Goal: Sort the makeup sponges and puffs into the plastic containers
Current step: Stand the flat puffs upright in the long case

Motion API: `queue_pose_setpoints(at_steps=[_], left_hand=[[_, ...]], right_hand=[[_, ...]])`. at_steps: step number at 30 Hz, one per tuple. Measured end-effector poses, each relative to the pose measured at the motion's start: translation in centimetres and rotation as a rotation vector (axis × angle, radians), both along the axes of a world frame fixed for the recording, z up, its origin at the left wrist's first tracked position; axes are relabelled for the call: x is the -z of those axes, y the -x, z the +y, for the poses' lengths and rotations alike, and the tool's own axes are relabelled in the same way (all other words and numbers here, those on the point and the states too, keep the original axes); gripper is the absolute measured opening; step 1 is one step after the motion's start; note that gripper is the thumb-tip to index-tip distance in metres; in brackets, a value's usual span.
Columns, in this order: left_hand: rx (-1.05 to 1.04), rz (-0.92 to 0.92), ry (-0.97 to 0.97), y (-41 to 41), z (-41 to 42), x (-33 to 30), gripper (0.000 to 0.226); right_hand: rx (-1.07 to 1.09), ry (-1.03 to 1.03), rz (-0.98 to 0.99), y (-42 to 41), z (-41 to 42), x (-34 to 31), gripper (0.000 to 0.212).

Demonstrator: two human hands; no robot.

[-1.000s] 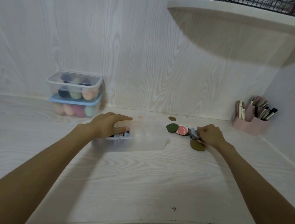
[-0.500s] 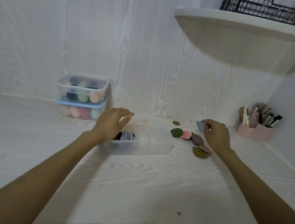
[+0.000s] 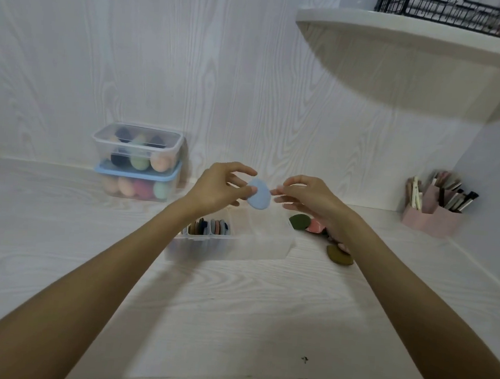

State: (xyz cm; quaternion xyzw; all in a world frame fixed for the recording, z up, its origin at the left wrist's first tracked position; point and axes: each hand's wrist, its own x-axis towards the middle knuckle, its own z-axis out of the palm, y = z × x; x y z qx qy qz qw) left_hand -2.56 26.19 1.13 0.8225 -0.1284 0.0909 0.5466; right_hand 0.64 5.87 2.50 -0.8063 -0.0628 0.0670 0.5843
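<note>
Above the desk, my left hand (image 3: 221, 187) pinches a light blue round puff (image 3: 259, 197), thumb on its face. My right hand (image 3: 305, 195) is just right of it, its blurred fingertips loosely bent at the puff's right edge. Below the hands stands a clear divided container (image 3: 252, 247). Several flat puffs (image 3: 209, 227) stand on edge in its left compartments. Loose puffs lie on the desk to its right: a dark green one (image 3: 298, 221), a pink one (image 3: 315, 226) and an olive one (image 3: 337, 255), partly hidden by my right forearm.
Two lidded clear boxes of egg-shaped sponges (image 3: 138, 161) are stacked against the back wall at left. A pink brush holder (image 3: 431, 215) sits in the right corner. A white shelf (image 3: 422, 38) carrying a black wire basket (image 3: 458, 9) hangs overhead at right.
My right hand lifted the blue puff from the loose pile and carried it left. My left hand rose off the divided container and now pinches that puff.
</note>
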Motion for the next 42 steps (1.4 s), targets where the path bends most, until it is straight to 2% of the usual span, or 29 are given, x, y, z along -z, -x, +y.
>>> queue_pose_setpoints(at_steps=[1, 3, 6, 9, 12, 15, 18, 22, 24, 28, 30, 34, 38, 42], left_hand=[[-0.006, 0.008, -0.039, -0.1, 0.3, 0.0, 0.028], [-0.013, 0.035, -0.159, -0.2, 0.6, 0.3, 0.024], [-0.014, 0.059, -0.333, -0.4, 0.6, 0.9, 0.023], [-0.042, 0.047, -0.421, -0.6, 0.2, 0.9, 0.023], [-0.062, 0.054, -0.398, -0.9, 0.1, 0.7, 0.025], [-0.096, 0.059, -0.449, -1.0, 0.5, 0.6, 0.023], [-0.107, 0.083, -0.434, -1.0, 0.7, 0.8, 0.021], [-0.141, 0.09, -0.396, -1.0, 0.9, 0.7, 0.016], [-0.147, 0.118, -0.406, -1.0, 0.5, 0.8, 0.011], [-0.165, 0.116, -0.599, -0.9, -0.9, 1.6, 0.009], [-0.193, 0.066, -0.698, -0.9, -1.1, 2.1, 0.011], [-0.224, -0.036, -0.832, -0.8, -0.9, 2.7, 0.019], [-0.269, -0.107, -0.794, -0.4, -0.7, 3.4, 0.026], [-0.281, -0.185, -0.813, -0.2, 0.0, 3.9, 0.02]], right_hand=[[0.084, 0.131, -0.073, -0.7, -0.7, 0.6, 0.004], [0.22, 0.469, -0.185, -2.1, -2.2, 2.0, 0.011], [0.19, 0.897, -0.196, -3.5, -3.3, 4.5, 0.031], [0.155, 1.166, -0.164, -4.1, -3.3, 7.0, 0.041], [0.197, 1.244, -0.189, -4.5, -3.2, 8.0, 0.036], [0.257, 1.118, -0.275, -4.6, -3.0, 7.9, 0.036], [0.317, 0.852, -0.279, -4.3, -2.9, 6.6, 0.031], [0.42, 0.279, -0.343, -2.6, -1.8, 3.2, 0.027], [0.331, 0.062, -0.317, -1.1, 0.0, 2.0, 0.027], [0.261, -0.153, -0.141, 1.2, 4.2, 2.4, 0.021], [0.298, -0.202, -0.106, 1.9, 5.3, 3.6, 0.019], [0.304, -0.175, -0.159, 2.8, 6.1, 5.1, 0.02], [0.306, -0.181, -0.171, 3.2, 6.0, 5.1, 0.024], [0.251, -0.1, -0.215, 3.3, 6.0, 5.3, 0.023]])
